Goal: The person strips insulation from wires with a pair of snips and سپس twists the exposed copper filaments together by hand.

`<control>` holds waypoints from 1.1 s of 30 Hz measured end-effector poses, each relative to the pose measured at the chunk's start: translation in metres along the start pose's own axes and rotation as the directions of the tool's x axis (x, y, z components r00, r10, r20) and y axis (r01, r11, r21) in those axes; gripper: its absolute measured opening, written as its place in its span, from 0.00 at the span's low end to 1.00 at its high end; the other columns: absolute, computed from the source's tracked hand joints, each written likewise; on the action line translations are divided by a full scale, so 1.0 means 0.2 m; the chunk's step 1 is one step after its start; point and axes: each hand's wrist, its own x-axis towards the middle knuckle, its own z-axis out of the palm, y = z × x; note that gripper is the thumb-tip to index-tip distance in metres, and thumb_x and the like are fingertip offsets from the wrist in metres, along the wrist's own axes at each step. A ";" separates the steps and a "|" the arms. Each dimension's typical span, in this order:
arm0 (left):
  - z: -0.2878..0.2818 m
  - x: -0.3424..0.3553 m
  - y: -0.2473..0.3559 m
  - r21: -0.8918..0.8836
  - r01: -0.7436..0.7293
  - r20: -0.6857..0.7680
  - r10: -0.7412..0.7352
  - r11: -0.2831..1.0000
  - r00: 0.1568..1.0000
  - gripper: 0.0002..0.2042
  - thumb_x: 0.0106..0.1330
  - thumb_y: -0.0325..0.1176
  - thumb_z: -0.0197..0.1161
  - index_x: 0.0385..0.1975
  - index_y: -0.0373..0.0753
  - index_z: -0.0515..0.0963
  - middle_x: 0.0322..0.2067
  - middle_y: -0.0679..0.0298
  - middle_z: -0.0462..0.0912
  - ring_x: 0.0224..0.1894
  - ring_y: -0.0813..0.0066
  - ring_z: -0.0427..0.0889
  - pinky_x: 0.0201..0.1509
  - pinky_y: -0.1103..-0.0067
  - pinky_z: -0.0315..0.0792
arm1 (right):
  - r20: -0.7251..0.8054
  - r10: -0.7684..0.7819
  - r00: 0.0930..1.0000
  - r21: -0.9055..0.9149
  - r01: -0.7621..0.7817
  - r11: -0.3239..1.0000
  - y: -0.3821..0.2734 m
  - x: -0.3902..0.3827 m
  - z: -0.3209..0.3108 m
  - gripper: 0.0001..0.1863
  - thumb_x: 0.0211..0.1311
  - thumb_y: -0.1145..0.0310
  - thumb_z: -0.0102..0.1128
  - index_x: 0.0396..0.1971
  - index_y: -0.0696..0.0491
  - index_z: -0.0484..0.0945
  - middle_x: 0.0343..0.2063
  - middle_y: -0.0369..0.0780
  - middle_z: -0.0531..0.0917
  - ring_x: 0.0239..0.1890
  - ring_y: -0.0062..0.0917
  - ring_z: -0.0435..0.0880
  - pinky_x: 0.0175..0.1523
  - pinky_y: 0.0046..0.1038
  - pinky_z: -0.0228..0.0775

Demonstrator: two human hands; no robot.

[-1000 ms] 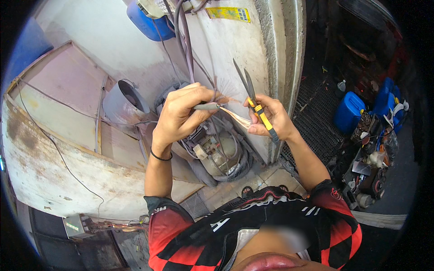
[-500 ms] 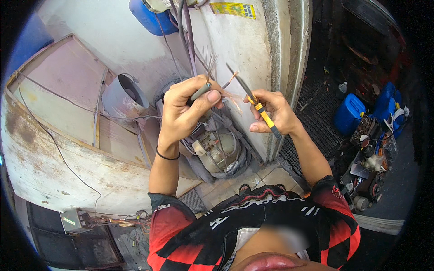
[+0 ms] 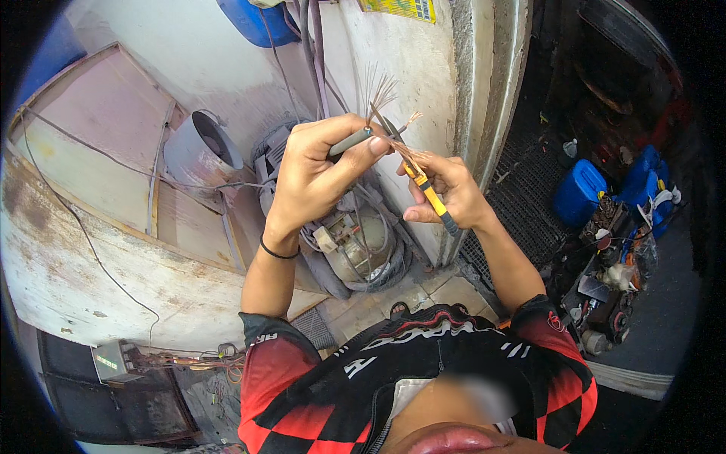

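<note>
My left hand [image 3: 325, 166] is closed around a grey cable [image 3: 351, 142], its cut end between thumb and forefinger. Thin bare wire strands [image 3: 380, 89] fan upward beyond the fingers, and a bundle of copper strands [image 3: 404, 151] runs across toward my right hand. Closed on a hand tool [image 3: 431, 193] with a yellow-and-black handle, my right hand [image 3: 446, 185] holds its long, dark, narrow head slanting up-left among the strands. I cannot tell its exact kind. Just behind the tool's head, a dark wire shows a bare copper end [image 3: 414, 118].
Below my hands sits a dusty compressor-like machine [image 3: 355, 246]. To the left are a grey bucket [image 3: 200, 147] and a worn, curved white panel [image 3: 91, 265]. At right, blue jerrycans [image 3: 581, 189] stand beside cluttered tools and parts [image 3: 605, 284], past a wall edge [image 3: 484, 98].
My right hand has moved left, bringing the tool's head in among the strands beside my left fingertips. The cable end has shifted slightly right, and the view has tilted a little.
</note>
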 end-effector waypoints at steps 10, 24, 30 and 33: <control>-0.05 0.01 0.07 0.182 0.095 0.089 -0.113 0.979 0.990 0.05 0.61 0.25 0.63 0.27 0.29 0.78 0.22 0.65 0.80 0.23 0.86 0.73 0.26 0.85 0.65 | -0.027 0.094 0.995 0.113 -0.091 0.989 -0.02 -0.02 0.07 0.29 0.46 0.72 0.78 0.49 0.60 0.75 0.24 0.29 0.75 0.26 0.10 0.72 0.30 0.15 0.66; -0.03 0.06 0.00 0.276 -0.247 0.143 0.214 0.929 0.966 0.08 0.51 0.29 0.70 0.23 0.34 0.76 0.16 0.61 0.73 0.17 0.68 0.73 0.21 0.77 0.64 | -0.065 0.201 0.977 0.404 -0.159 0.901 -0.06 -0.06 0.20 0.26 0.50 0.73 0.75 0.47 0.62 0.72 0.24 0.30 0.74 0.27 0.09 0.71 0.32 0.15 0.63; -0.02 0.01 -0.02 0.355 -0.185 0.086 0.166 0.916 0.982 0.11 0.50 0.28 0.70 0.19 0.35 0.72 0.15 0.61 0.71 0.17 0.69 0.72 0.21 0.76 0.62 | -0.066 0.295 0.953 0.505 -0.223 0.834 -0.05 -0.08 0.26 0.26 0.51 0.71 0.73 0.48 0.61 0.71 0.19 0.30 0.72 0.17 0.10 0.68 0.23 0.14 0.59; -0.02 0.00 -0.02 0.416 -0.177 0.054 0.171 0.892 0.984 0.14 0.48 0.26 0.72 0.15 0.35 0.69 0.14 0.62 0.69 0.16 0.72 0.70 0.21 0.79 0.60 | -0.099 0.312 0.945 0.507 -0.222 0.833 -0.01 -0.09 0.29 0.24 0.52 0.70 0.73 0.46 0.60 0.71 0.18 0.31 0.72 0.13 0.11 0.66 0.19 0.15 0.56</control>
